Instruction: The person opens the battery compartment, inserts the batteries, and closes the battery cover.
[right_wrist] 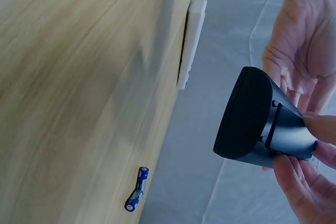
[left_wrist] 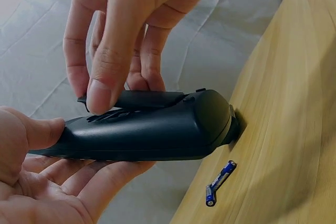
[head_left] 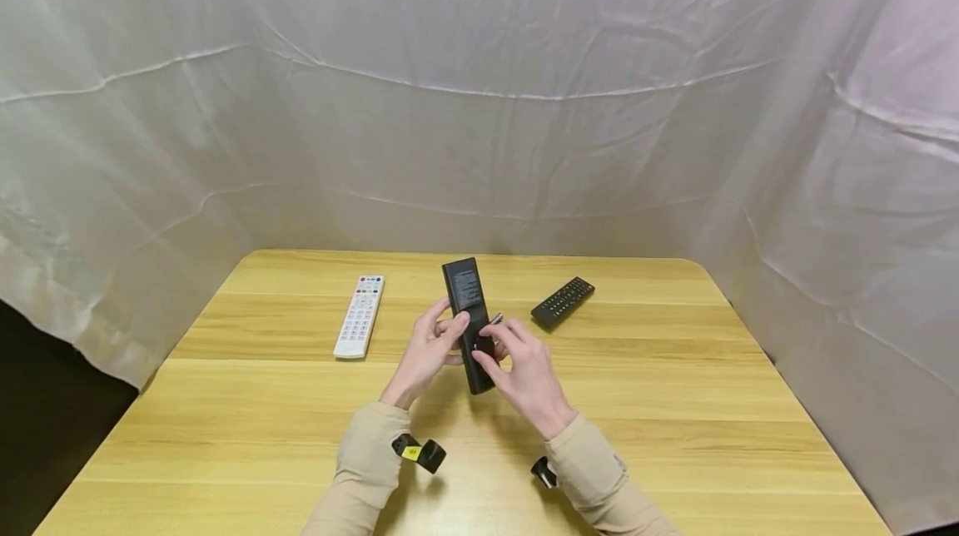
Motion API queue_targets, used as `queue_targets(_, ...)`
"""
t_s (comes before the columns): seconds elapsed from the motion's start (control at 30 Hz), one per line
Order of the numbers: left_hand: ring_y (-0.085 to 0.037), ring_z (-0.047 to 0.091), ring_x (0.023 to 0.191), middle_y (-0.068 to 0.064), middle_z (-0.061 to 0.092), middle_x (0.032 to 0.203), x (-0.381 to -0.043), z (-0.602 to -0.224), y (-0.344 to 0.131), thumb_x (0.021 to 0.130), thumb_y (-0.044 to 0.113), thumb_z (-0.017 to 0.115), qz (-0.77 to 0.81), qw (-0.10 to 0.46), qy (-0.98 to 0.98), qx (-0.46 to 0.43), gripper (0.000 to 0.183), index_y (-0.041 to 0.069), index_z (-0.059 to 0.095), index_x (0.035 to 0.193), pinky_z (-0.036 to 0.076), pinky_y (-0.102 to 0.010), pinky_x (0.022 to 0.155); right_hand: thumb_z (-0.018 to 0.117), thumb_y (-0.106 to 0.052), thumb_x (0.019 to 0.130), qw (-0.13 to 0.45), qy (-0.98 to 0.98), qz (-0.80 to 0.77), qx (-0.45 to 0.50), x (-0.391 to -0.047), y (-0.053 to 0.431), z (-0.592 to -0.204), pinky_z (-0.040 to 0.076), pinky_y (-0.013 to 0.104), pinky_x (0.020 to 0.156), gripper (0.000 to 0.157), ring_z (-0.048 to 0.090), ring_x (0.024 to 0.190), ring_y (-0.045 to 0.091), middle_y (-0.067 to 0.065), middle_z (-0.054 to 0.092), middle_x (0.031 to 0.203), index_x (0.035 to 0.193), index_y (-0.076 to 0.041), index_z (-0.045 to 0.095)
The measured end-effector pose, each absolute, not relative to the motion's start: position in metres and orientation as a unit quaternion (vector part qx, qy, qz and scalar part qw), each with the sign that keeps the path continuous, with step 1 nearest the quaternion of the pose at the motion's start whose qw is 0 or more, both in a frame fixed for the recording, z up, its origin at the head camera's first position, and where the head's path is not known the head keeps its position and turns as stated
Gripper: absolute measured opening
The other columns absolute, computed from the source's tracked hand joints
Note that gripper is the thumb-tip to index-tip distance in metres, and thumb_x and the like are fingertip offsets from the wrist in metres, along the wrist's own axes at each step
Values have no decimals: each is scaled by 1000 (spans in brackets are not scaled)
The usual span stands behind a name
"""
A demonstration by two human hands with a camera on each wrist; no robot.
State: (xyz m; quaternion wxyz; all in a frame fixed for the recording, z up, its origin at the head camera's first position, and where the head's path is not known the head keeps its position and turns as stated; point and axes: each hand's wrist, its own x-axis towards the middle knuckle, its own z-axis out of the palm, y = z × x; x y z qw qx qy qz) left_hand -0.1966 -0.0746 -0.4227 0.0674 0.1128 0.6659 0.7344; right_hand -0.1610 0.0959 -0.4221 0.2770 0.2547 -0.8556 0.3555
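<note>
My left hand (head_left: 430, 344) holds a black remote control (head_left: 464, 290) tilted above the table, its labelled back facing up. Thumb on one side and fingers underneath, the left hand (left_wrist: 44, 182) supports it in the left wrist view. My right hand (head_left: 528, 369) pinches the battery cover (left_wrist: 152, 99) between thumb and fingers. One end of that cover sits at the remote's back near its rounded end; the other is raised, with a gap below. Two blue batteries (right_wrist: 137, 190) lie on the table beyond the remote, partly hidden by the right hand in the head view.
A white remote control (head_left: 360, 317) lies face up on the wooden table (head_left: 247, 436), left of my hands. Another black remote (head_left: 563, 303) rests to the right, buttons up. Pale grey curtains (head_left: 479, 145) surround the table's back and sides.
</note>
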Motion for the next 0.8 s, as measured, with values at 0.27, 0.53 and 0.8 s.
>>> queue_targets(0.27, -25, 75, 93, -35, 65, 125, -196, -420, -75, 107, 21, 49, 732, 69, 668, 116, 44, 9, 42, 150, 66, -47, 76, 84, -9, 80, 249, -859, 360, 267, -164, 100, -421, 59, 24, 61, 29, 64, 69, 14, 6, 66, 92, 104, -3, 70)
queue_targets(0.53, -16, 75, 88, -35, 64, 125, -196, -420, -77, 107, 22, 49, 732, 90, 662, 132, 45, 8, 41, 150, 66, -45, 76, 84, -5, 79, 195, -841, 396, 312, -174, 115, -421, 60, 24, 66, 29, 61, 72, 12, 9, 66, 95, 105, -2, 72)
queue_targets(0.8, -12, 74, 85, -35, 64, 126, -196, -421, -78, 107, 21, 49, 726, 102, 665, 140, 47, 5, 39, 150, 66, -42, 75, 81, -3, 80, 173, -835, 401, 335, -176, 121, -418, 63, 23, 72, 26, 63, 77, 15, 8, 65, 92, 105, -1, 73)
